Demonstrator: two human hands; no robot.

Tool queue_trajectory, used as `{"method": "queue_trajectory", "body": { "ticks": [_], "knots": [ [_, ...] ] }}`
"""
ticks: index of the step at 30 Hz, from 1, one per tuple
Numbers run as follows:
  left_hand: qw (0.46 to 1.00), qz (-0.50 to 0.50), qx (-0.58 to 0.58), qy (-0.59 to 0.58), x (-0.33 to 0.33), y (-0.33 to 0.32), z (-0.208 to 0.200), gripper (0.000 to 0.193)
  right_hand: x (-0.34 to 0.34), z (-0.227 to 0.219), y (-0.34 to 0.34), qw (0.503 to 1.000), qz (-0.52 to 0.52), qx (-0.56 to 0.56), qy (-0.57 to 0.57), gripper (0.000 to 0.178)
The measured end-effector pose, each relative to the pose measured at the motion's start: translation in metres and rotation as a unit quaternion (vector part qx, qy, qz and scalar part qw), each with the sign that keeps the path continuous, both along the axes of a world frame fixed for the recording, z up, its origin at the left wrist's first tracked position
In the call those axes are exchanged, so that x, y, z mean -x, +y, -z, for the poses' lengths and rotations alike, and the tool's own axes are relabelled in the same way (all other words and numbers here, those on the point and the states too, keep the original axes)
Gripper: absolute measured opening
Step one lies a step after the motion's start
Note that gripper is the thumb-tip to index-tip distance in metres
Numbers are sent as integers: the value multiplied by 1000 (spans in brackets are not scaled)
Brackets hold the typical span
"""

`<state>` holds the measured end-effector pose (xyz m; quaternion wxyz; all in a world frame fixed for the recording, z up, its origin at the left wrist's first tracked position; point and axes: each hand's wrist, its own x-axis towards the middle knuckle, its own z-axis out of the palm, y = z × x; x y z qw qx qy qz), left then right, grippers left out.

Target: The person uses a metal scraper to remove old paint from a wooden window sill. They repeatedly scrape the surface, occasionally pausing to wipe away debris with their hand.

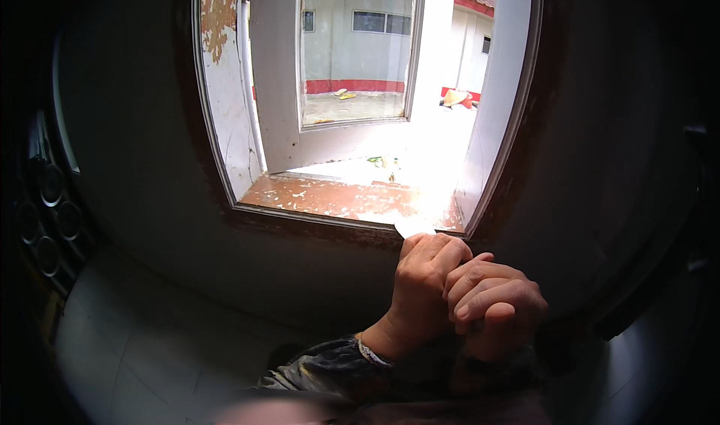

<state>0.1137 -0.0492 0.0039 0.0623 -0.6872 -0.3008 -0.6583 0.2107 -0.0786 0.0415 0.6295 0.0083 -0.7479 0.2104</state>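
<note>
Now | left hand (424, 279) fingers pinching pale scrap (414, 226) at window sill (330, 198) | right hand (495, 301) fingers curled together beside it | advice: likely keep pinch firm, steady wrists.

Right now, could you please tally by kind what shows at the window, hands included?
Hands: 2, the left hand and the right hand, closed together below the sill
Pale scrap at the fingertips: 1
Open window leaf: 1
Worn reddish sill: 1
Total: 5
</note>
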Motion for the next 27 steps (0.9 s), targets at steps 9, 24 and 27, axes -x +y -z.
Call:
{"method": "queue_trajectory", "body": {
  "ticks": [9, 24, 27],
  "knots": [
    [999, 34, 15, -12, -6, 2, -11, 16, -4, -20, 3, 994, 1, 102, 40, 42],
    [999, 23, 25, 5, 7, 6, -12, 17, 9, -22, 11, 989, 44, 137, 31, 36],
    [999, 32, -16, 3, 13, 11, -7, 18, 15, -10, 12, 997, 52, 60, 9, 33]
  ]
}}
